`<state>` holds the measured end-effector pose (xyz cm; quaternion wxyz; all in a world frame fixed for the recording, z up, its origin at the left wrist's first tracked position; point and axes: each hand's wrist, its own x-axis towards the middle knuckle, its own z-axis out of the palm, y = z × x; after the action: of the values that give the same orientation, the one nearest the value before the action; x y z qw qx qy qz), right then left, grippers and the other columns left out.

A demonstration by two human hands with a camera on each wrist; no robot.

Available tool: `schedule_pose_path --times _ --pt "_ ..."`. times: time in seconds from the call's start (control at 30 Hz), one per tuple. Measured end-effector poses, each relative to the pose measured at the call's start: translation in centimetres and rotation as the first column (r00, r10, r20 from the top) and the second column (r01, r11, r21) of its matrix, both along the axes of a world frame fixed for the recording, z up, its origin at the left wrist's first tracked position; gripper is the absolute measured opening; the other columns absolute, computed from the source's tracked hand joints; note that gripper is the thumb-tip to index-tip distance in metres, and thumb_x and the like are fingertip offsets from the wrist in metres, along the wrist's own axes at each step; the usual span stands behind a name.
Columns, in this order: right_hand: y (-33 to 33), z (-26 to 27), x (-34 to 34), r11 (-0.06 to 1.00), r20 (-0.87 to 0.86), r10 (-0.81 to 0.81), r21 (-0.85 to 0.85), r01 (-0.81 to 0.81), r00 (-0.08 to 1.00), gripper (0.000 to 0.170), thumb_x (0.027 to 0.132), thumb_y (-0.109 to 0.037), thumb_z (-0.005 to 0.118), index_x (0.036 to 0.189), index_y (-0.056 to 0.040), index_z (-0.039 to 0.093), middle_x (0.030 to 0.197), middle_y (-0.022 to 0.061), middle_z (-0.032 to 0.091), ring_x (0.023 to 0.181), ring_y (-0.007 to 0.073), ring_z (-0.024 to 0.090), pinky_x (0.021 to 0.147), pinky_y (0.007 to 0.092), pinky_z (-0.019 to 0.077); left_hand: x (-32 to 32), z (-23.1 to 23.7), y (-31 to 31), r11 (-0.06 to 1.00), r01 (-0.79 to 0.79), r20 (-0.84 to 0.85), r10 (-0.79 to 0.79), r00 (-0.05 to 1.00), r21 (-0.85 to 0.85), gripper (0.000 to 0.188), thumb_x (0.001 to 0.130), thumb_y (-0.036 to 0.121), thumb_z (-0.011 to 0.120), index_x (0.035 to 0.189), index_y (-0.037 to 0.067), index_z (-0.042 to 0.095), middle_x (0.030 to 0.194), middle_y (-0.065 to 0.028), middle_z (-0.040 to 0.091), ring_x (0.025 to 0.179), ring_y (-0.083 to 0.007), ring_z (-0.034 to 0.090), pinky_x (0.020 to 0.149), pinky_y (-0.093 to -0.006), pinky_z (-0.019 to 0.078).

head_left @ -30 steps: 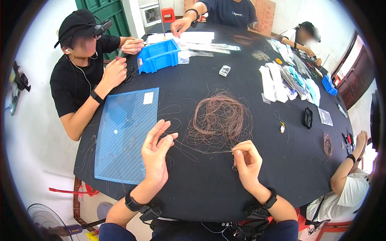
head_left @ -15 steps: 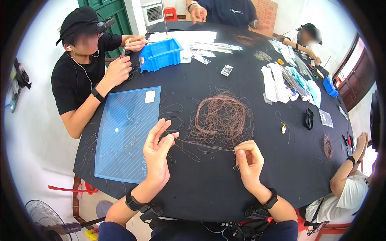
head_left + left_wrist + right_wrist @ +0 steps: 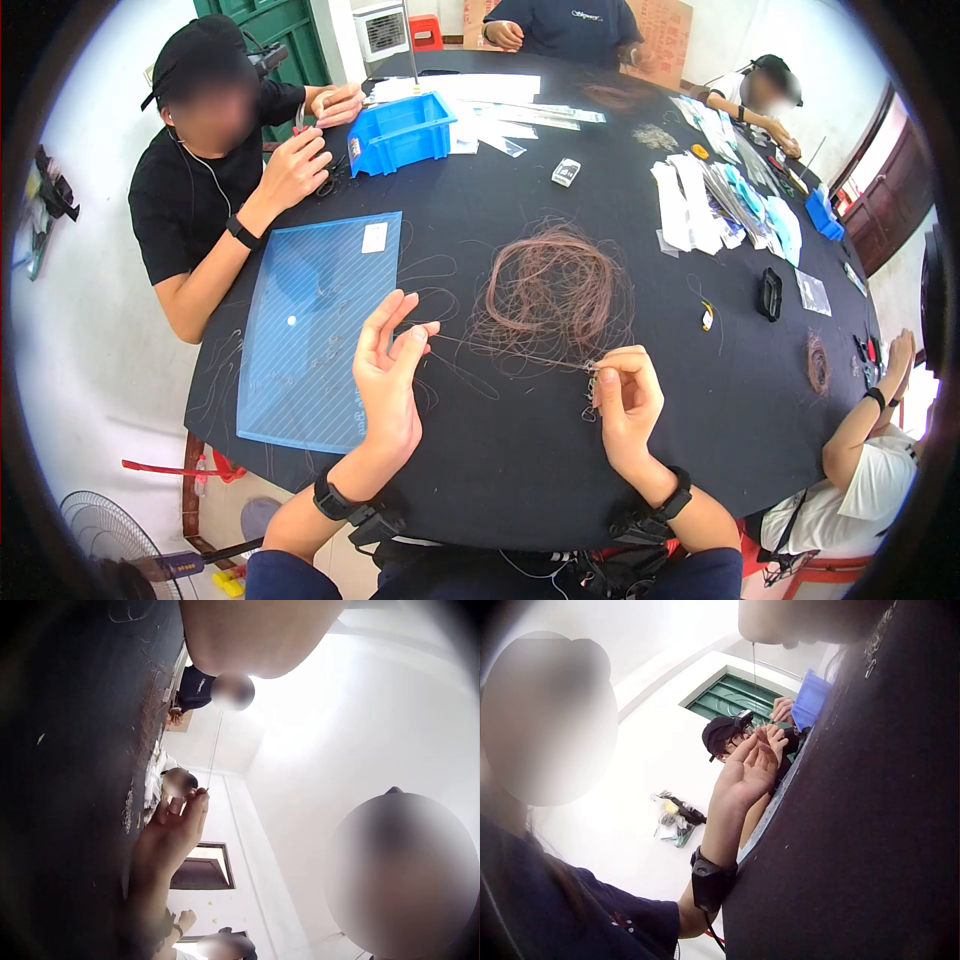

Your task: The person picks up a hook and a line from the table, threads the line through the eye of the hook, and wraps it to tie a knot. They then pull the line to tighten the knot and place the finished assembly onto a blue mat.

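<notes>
Left hand (image 3: 388,385), right hand (image 3: 630,405) pinch thread (image 3: 513,351); well apart; inside table (image 3: 510,460) edge

Left hand (image 3: 390,385) and right hand (image 3: 630,405) bare. 2 black wristbands (image 3: 328,500), 1 per wrist, each with a dark boxy unit (image 3: 714,881). Thin black cable (image 3: 714,931) off the left unit. Navy shirt (image 3: 641,937), short sleeves (image 3: 287,577), small red-and-white marking (image 3: 621,921).

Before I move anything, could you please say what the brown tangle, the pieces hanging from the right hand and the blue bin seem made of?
Brown tangle: probably synthetic filament, perhaps slightly glossy, given its fine, springy loops. Pieces hanging from the right hand: likely bare metal, as they look silvery. Blue bin: apparently smooth moulded plastic, judging by its even colour and crisp rim.
</notes>
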<state>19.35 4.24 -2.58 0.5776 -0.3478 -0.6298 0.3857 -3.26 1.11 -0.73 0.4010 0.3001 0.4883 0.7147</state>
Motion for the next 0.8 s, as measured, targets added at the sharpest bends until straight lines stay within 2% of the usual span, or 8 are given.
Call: schedule_pose_path --times 0.2,0.5,0.7,0.8 --pt "-0.06 0.16 -0.01 0.999 -0.044 -0.042 0.020 0.043 0.998 0.003 0.091 -0.002 0.052 0.091 -0.0001 0.054 0.091 0.0047 0.050 0.058 0.0041 0.046 0.050 0.0176 0.0389 -0.13 -0.05 0.08 0.999 -0.023 -0.020 0.024 1.000 0.037 0.049 0.086 0.005 0.059 0.132 0.004 0.041 0.128 -0.0087 0.049 0.099 -0.0137 0.059 0.081 -0.0229 0.0456" --pt "0.07 0.42 -0.02 0.992 -0.099 -0.106 -0.077 0.099 0.989 0.006 0.093 -0.005 0.050 0.091 -0.0007 0.052 0.088 0.0025 0.048 0.060 0.0041 0.046 0.052 0.0180 0.0387 0.71 0.56 0.01 0.978 -0.091 -0.081 0.108 0.991 0.190 0.036 0.083 -0.005 0.060 0.113 0.003 0.042 0.105 -0.0058 0.044 0.092 -0.0200 0.062 0.084 -0.0280 0.0474" --pt "0.27 0.27 0.01 0.990 -0.105 -0.112 -0.099 0.102 0.988 0.006 0.093 -0.006 0.050 0.091 -0.0012 0.052 0.086 0.0012 0.047 0.060 0.0038 0.046 0.052 0.0178 0.0384 0.58 0.52 -0.11 0.960 -0.088 -0.203 0.144 0.969 0.264 0.040 0.081 -0.010 0.059 0.114 0.002 0.040 0.106 -0.0074 0.043 0.090 -0.0211 0.063 0.084 -0.0300 0.0492" --pt "0.30 0.24 0.08 0.990 -0.100 -0.114 -0.100 0.104 0.988 0.006 0.094 -0.006 0.050 0.091 -0.0015 0.052 0.085 0.0009 0.047 0.060 0.0036 0.046 0.052 0.0178 0.0384 0.59 0.47 -0.19 0.954 -0.084 -0.204 0.146 0.968 0.287 0.041 0.081 -0.011 0.059 0.115 0.002 0.040 0.106 -0.0080 0.043 0.090 -0.0213 0.063 0.083 -0.0306 0.0497"
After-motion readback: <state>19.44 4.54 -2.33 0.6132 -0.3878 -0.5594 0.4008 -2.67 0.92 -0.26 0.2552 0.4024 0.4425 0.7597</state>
